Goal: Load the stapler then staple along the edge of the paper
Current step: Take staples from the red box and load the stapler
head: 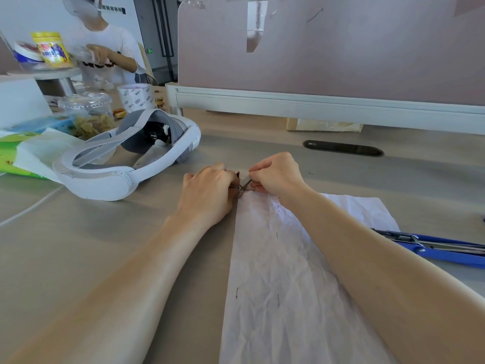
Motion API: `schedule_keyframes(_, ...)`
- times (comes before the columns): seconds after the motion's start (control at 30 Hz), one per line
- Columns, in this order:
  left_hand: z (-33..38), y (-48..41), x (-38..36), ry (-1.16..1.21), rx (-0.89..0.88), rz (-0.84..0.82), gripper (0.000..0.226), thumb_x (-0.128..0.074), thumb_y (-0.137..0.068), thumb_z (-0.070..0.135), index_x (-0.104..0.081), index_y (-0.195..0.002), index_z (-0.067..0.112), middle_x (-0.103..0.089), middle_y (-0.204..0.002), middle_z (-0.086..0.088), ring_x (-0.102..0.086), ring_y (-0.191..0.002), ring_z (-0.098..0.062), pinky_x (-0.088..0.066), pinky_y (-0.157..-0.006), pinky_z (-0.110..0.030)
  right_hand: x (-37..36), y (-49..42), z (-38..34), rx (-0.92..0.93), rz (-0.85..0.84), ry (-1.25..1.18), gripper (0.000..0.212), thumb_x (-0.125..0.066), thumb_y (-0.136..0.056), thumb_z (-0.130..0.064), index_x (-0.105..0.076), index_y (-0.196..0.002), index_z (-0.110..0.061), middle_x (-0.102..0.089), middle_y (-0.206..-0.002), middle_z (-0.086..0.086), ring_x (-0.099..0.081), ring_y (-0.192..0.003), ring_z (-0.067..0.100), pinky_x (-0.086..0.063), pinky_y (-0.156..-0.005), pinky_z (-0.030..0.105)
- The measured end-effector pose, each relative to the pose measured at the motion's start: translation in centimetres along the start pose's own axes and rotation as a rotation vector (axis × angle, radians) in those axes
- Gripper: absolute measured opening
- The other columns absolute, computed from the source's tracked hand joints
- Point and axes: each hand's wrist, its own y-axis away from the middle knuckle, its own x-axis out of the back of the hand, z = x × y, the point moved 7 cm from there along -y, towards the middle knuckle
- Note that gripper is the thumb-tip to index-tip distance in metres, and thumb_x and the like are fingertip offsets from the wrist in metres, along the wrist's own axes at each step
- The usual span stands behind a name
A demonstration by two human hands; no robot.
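Loading looks like the step in hand, judging by the layout: the blue stapler (443, 248) lies swung open at the right edge of the frame, its metal rail exposed, no hand on it, well apart from both hands. Left hand (210, 190) is at frame centre, curled closed over a small reddish-brown box (234, 172), prob the staple box, only one corner showing past the knuckles. Right hand (275, 177) sits just beside it, fingers pinched shut on a thin silvery strip (246, 183) that runs down-left toward the left hand; likely a staple strip being pulled out, but too small to be sure. Both hands are over the far end of the paper (288, 285), which lies flat on the grey worktop (91, 232) running from centre to bottom of frame, partly under the right forearm. Paper is white, heavily crumpled w/ creases all over, left edge straight. Three short dark marks on it, prob staples already in: one (277, 234) mid-sheet, one (237, 292) near the left edge lower down, one (278, 300) a bit right of that. So some stapling seems done, but the stapler is open and not yet reloaded; left to do, by my read: seat strip in rail, close stapler, more staples along the edge. Clutter at left of frame: white VR headset (126, 164), tissue pack (23, 156), plastic cup (86, 111), tape roll (136, 98). Another person stands at upper left, not involved.
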Motion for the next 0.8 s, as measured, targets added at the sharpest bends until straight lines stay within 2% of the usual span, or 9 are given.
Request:
schedule_keyframes(0.1, -0.6, -0.1, 0.3, 0.066, 0.026, 0.03, 0.015, -0.061, -0.088, 0.031, -0.073, -0.096, 0.032, -0.065, -0.096, 0.003, -0.06, -0.095, -0.028, -0.042, -0.071, -0.035, -0.2, -0.1, 0.1, 0.002, -0.01, 0.003, 0.015, -0.067, -0.08, 0.002, -0.075, -0.076, -0.01, -0.075, -0.076, 0.015, -0.075, -0.069, 0.025, -0.063, -0.062, 0.028)
schedule_keyframes(0.17, -1.0, -0.1, 0.5, 0.138, 0.051, 0.054, 0.014, -0.064, -0.087, 0.033, -0.075, -0.096, 0.031, -0.067, -0.093, 0.003, -0.061, -0.093, -0.028, -0.049, -0.074, -0.041, -0.2, -0.1, 0.1, 0.007, -0.014, 0.009, 0.012, -0.069, -0.08, 0.001, -0.076, -0.078, -0.009, -0.075, -0.076, 0.016, -0.075, -0.071, 0.026, -0.063, -0.065, 0.03)
schedule_keyframes(0.37, -1.2, -0.3, 0.5, 0.278, 0.025, 0.088, 0.014, -0.061, -0.085, 0.038, -0.074, -0.089, 0.032, -0.06, -0.08, 0.006, -0.06, -0.079, -0.025, -0.05, -0.072, -0.045, -0.6, -0.2, 0.0, 0.05, -0.032, 0.013, 0.008, -0.075, -0.077, -0.006, -0.076, -0.072, -0.012, -0.076, -0.074, 0.015, -0.076, -0.072, 0.025, -0.063, -0.072, 0.035)
schedule_keyframes(0.47, -1.3, -0.3, 0.6, 0.415, 0.06, 0.108, 0.013, -0.062, -0.082, 0.038, -0.072, -0.082, 0.029, -0.062, -0.074, 0.012, -0.06, -0.071, -0.015, -0.051, -0.073, -0.04, -0.8, -0.2, -0.1, 0.08, -0.038, 0.051, 0.005, -0.076, -0.077, -0.01, -0.079, -0.075, -0.013, -0.076, -0.074, 0.01, -0.074, -0.074, 0.021, -0.063, -0.075, 0.035)
schedule_keyframes(0.57, -2.1, -0.2, 0.7, 0.609, 0.161, 0.117, 0.009, -0.066, -0.087, 0.024, -0.073, -0.081, 0.023, -0.068, -0.069, 0.017, -0.061, -0.061, 0.002, -0.05, -0.066, -0.025, -1.1, 0.0, -0.3, 0.119, -0.057, 0.107, 0.008, -0.075, -0.077, -0.011, -0.081, -0.081, -0.016, -0.076, -0.079, 0.003, -0.069, -0.072, 0.015, -0.059, -0.073, 0.029)
schedule_keyframes(0.67, -2.8, -0.1, 0.5, 0.693, 0.224, 0.114, 0.012, -0.064, -0.09, 0.02, -0.071, -0.082, 0.026, -0.072, -0.075, 0.017, -0.061, -0.065, 0.008, -0.044, -0.065, -0.011, -1.2, 0.0, -0.5, 0.144, -0.057, 0.143, 0.011, -0.074, -0.077, -0.011, -0.08, -0.084, -0.017, -0.076, -0.083, 0.001, -0.063, -0.067, 0.01, -0.054, -0.069, 0.023)
schedule_keyframes(0.8, -3.2, 0.1, 0.4, 0.807, 0.304, 0.107, 0.012, -0.063, -0.089, 0.018, -0.071, -0.094, 0.026, -0.075, -0.091, 0.007, -0.066, -0.081, -0.001, -0.047, -0.076, -0.019, -1.1, 0.0, -0.6, 0.162, -0.025, 0.152, 0.011, -0.074, -0.079, -0.012, -0.079, -0.088, -0.016, -0.076, -0.09, 0.002, -0.07, -0.08, 0.016, -0.059, -0.08, 0.03)
